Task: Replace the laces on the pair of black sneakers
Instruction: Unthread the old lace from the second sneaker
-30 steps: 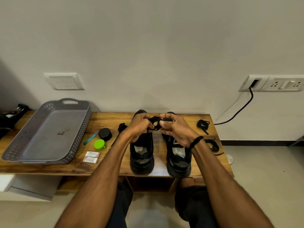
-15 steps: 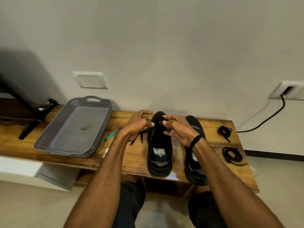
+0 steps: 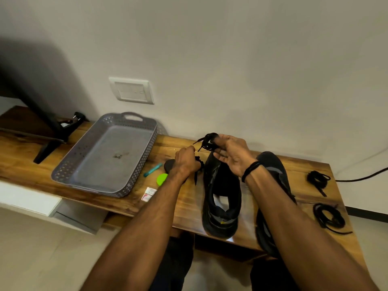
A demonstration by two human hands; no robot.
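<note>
The fingertips [image 3: 217, 140] and thumb of the right hand [image 3: 232, 157] are closed on a bunched black lace [image 3: 207, 141], held above the toe of the left sneaker [image 3: 222, 198], with two loose ends dangling toward the left hand [image 3: 185, 161]. That hand's fingers [image 3: 190, 149] are curled tight just beside those ends; whether they actually pinch a strand cannot be told through the blur. A second dark lace [image 3: 199, 164] lies under the left hand, next to the sneaker. A black band [image 3: 250, 170] circles the right wrist. Both black sneakers stand side by side on the wooden bench [image 3: 31, 160], heels toward the person, the right sneaker [image 3: 273, 171] partly hidden by the right forearm. Two coiled black laces [image 3: 318, 179] [image 3: 328, 215] lie well apart from the shoes at the bench's right end. Left of the hands sit a black round lid [image 3: 168, 164], a green cap [image 3: 162, 179], a teal pen [image 3: 152, 169], two small white packets [image 3: 149, 193] and a grey perforated tray [image 3: 134, 177].
</note>
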